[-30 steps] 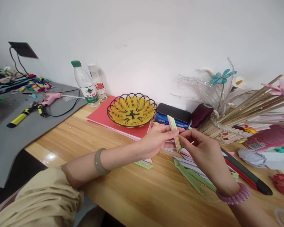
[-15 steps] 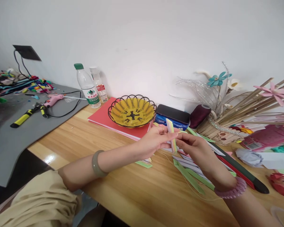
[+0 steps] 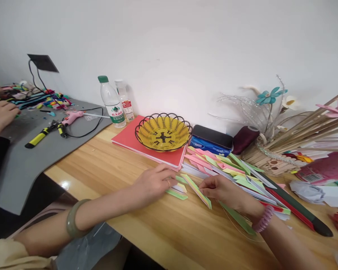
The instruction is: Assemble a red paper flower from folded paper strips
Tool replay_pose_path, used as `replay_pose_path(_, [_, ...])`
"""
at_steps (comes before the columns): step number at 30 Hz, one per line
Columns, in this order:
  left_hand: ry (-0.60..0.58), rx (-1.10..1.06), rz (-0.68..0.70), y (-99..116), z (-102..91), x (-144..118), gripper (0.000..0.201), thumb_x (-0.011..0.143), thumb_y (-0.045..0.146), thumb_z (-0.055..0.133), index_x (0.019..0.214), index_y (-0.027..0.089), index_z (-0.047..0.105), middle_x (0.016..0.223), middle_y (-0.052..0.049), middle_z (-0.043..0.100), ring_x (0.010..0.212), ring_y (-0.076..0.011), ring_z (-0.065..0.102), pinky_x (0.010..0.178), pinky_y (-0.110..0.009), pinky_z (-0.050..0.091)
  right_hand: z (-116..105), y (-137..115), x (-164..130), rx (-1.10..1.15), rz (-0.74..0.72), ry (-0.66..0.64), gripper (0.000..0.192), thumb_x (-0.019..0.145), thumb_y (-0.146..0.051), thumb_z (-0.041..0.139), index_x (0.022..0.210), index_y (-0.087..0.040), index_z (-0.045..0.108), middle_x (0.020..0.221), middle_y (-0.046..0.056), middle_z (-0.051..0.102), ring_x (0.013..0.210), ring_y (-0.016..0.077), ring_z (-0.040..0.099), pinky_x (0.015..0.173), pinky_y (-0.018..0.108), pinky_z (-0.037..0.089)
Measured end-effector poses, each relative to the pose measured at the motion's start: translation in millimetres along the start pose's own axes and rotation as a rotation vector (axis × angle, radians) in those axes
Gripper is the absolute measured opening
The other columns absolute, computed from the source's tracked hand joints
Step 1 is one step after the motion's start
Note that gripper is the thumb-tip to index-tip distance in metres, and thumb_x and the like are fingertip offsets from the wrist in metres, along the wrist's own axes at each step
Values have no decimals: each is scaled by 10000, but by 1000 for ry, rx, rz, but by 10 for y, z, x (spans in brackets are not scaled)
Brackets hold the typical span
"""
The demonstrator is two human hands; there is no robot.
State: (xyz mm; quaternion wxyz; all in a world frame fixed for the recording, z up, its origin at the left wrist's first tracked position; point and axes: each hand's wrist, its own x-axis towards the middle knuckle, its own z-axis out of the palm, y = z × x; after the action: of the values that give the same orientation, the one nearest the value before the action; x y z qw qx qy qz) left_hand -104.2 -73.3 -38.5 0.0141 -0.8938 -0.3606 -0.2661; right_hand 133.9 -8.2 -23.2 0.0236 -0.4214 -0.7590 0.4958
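Note:
My right hand (image 3: 221,190) pinches a narrow bundle of folded paper strips (image 3: 196,190), green, white and yellow along its edges, held low over the table. To its left, my left hand (image 3: 156,182) reaches down with curled fingers at a small group of folded paper strips (image 3: 179,193) lying on the wood. Its fingertips are partly hidden behind the hand. Behind my right hand spreads a loose heap of pink, green, white and yellow folded strips (image 3: 211,162). A thin cord (image 3: 233,222) and a long green strip (image 3: 240,219) lie under my right wrist.
A yellow woven basket (image 3: 163,135) sits on red paper (image 3: 124,139). Bottles (image 3: 114,107) stand by the wall. At left are a glue gun (image 3: 73,117), pliers (image 3: 39,138) and a co-worker's hand (image 3: 2,114). A paper trimmer (image 3: 301,213) and a flower holder (image 3: 266,161) are at right.
My left hand has let go of the paper bundle and moved down and left to the strips on the table. My right hand now holds the bundle alone, lower down.

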Motion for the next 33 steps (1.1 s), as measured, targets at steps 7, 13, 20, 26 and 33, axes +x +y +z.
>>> replay_pose_path(7, [-57, 167, 37, -37, 22, -44, 198, 871, 161, 406, 922, 160, 597, 930, -51, 635, 935, -167, 504, 748, -274, 482, -2, -44, -11, -47, -14, 8, 263, 716, -359, 517, 584, -150, 607, 528, -30, 481, 505, 92, 368, 497, 235, 304])
replay_pose_path(13, [-83, 140, 7, -47, -5, -34, 229, 877, 160, 385, 965, 167, 597, 1040, -70, 629, 1019, -170, 498, 814, -299, 480, -3, -57, -42, -66, -68, 9, 258, 759, -337, 489, 632, -146, 606, 572, -30, 488, 541, 96, 389, 526, 235, 322])
replay_pose_path(20, [-70, -87, -171, 126, -101, 171, 448, 839, 345, 478, 1231, 137, 422, 1131, -121, 590, 1045, -193, 521, 861, -352, 469, -22, -281, -253, -237, -156, 138, 258, 815, -324, 452, 693, -174, 622, 641, -8, 556, 580, 112, 442, 545, 233, 346])
replay_pose_path(26, [16, -261, -47, 275, -61, 263, 243, 866, 280, 442, 1008, 165, 602, 941, -64, 663, 884, -141, 595, 805, -270, 469, 92, -377, -440, -435, -173, 234, 238, 827, -313, 463, 767, -204, 666, 675, 11, 620, 572, 119, 505, 524, 229, 369])
replay_pose_path(33, [139, -415, -111, 400, -98, 293, 179, 841, 201, 483, 837, 123, 644, 776, -64, 679, 733, -122, 595, 687, -240, 470, 186, -293, -626, -433, -307, 386, 249, 873, -313, 429, 857, -227, 661, 863, 45, 649, 787, 157, 596, 684, 269, 465])
